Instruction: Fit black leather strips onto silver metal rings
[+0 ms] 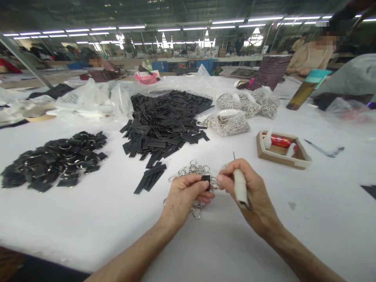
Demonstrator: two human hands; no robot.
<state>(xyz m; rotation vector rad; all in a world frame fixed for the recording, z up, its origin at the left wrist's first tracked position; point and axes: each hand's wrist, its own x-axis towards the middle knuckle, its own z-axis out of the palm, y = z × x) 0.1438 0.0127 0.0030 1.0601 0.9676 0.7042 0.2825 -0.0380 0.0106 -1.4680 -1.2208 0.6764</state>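
My left hand (188, 192) pinches a short folded black strip (206, 181) between thumb and fingers, above a small heap of metal D-rings (194, 169). Close by on the right, my right hand (249, 188) is closed around a thin-tipped tool with a cream-wrapped handle (241, 190). Its thumb and index finger come together beside the rings; whether they also grip a ring, I cannot tell. A few loose black strips (151, 176) lie left of the rings. Behind them spreads a big pile of black strips (167, 121).
Left lies a pile of black loops with rings (55, 160). Clear bags of rings (229, 122) stand behind. At right are a cardboard tray (293, 162) with a red tube, small snips (323, 149) and a bottle (308, 90). A co-worker (311, 58) sits far right.
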